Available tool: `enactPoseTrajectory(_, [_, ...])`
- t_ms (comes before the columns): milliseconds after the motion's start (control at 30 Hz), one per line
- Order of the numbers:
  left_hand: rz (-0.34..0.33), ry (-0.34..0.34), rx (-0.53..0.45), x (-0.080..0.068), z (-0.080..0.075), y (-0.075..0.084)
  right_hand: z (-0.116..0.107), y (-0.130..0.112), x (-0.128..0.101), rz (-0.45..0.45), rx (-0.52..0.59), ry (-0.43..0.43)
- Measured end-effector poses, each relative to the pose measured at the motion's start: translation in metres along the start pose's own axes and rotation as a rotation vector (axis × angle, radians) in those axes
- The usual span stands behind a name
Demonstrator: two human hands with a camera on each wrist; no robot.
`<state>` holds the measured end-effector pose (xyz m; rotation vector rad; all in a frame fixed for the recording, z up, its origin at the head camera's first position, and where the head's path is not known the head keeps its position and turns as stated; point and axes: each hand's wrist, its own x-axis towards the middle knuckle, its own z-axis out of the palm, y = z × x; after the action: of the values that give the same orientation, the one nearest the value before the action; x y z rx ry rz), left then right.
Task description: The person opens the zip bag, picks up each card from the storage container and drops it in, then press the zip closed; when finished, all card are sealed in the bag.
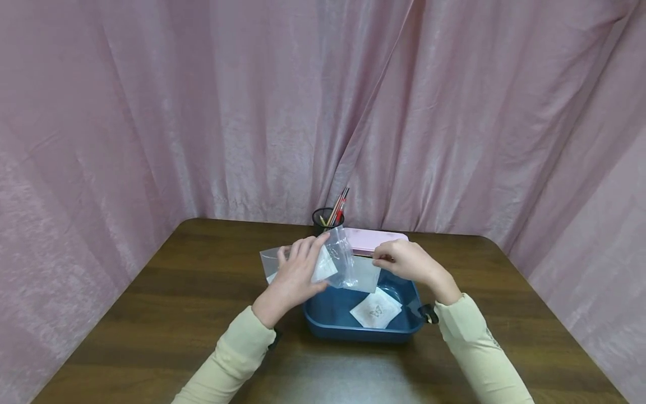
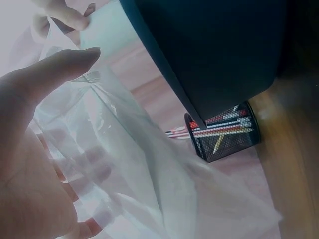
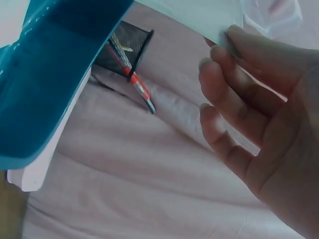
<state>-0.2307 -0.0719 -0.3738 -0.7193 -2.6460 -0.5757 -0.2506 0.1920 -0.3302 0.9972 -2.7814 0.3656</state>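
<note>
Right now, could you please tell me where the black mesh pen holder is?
In the head view, the black mesh pen holder stands at the table's far edge, centre, behind the blue tray and just left of the pink box.

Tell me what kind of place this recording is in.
Probably a staged recording booth, not a lived-in room: pink fabric curtains enclose a dark brown wooden table on three sides. On it stand a blue plastic bin and a black mesh pen cup.

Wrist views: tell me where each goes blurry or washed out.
Left wrist: the left hand is soft and overexposed, the clear plastic bag hazy; the mesh pen cup is sharpest. Right wrist: the right hand is blurred, pale curtain featureless.
</note>
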Motion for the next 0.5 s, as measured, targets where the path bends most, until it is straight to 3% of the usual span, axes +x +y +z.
enactPoseTrajectory(233, [0.0, 0.004, -0.002, 0.0, 0.002, -0.001, 0.006, 0.007, -0.011, 0.057, 0.127, 0.154])
enactPoseTrajectory(500, [-0.009, -0.005, -0.005, 0.0, 0.003, -0.002, 0.013, 0.013, -0.023, 0.19, 0.241, 0.333])
